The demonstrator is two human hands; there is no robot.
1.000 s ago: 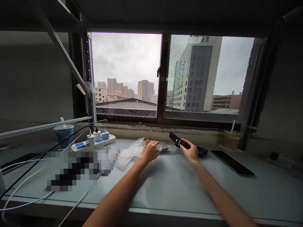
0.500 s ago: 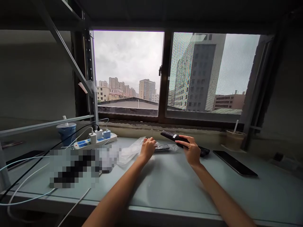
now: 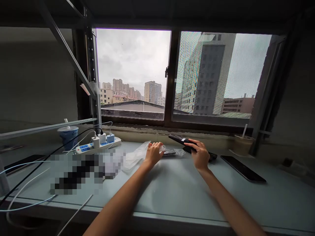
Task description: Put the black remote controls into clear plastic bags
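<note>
My left hand (image 3: 154,153) is closed with curled fingers at a clear plastic bag (image 3: 136,156) on the desk; its fingertips are partly hidden. To the right of that hand lies a flat dark object (image 3: 169,152), with clear plastic around its far end. My right hand (image 3: 200,156) grips a long, slim black bar with a white label (image 3: 175,138) between thumb and fingers. The bar is held above the desk, tilted with its far end up and to the left. Behind the right hand lies another black item (image 3: 212,156), mostly covered.
A black phone-like slab (image 3: 243,168) lies at the right, before a lidded drink cup (image 3: 242,144). At the left stand a blue cup (image 3: 68,136) and a power strip (image 3: 83,148) with chargers and cables. A metal shelf post (image 3: 97,105) rises by the window.
The view has shifted slightly. The bar in my right hand has changed its tilt a little, and some clear plastic now shows beside my left fingers. Both hands stay in nearly the same place.
</note>
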